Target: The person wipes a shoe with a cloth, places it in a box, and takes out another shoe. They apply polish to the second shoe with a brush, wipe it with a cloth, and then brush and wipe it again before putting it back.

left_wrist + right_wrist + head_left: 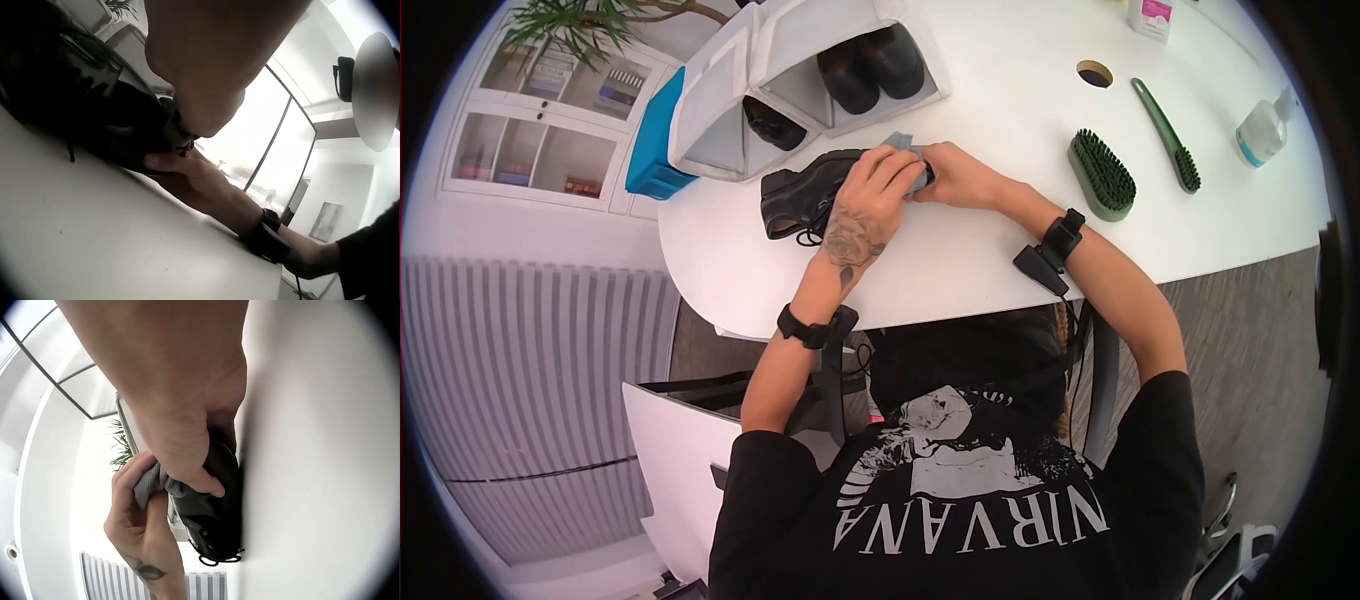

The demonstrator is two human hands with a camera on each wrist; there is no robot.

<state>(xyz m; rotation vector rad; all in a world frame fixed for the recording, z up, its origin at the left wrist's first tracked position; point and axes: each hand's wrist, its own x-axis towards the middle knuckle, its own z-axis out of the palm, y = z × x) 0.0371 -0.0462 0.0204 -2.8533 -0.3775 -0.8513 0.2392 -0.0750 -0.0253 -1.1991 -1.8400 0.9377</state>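
A black lace-up shoe point(800, 197) lies on the white table, its toe toward the right hand. The left hand point(874, 190), tattooed on its back, holds a grey cloth point(900, 142) against the toe end. Curled round the toe is the right hand point(965, 178); its thumb lies on the shoe point(215, 515) in the right wrist view. That view also shows the left hand point(140, 528) with the cloth point(147, 485) between its fingers. In the left wrist view the right hand point(203, 184) touches the toe of the glossy shoe point(106, 106); the cloth is mostly hidden there.
Two white boxes point(837, 122) with dark shoes inside stand behind the hands, beside a blue container point(658, 150). To the right are a green oval brush point(1103, 178), a long-handled brush point(1168, 135), a clear bottle point(1262, 132) and a round table hole point(1094, 74).
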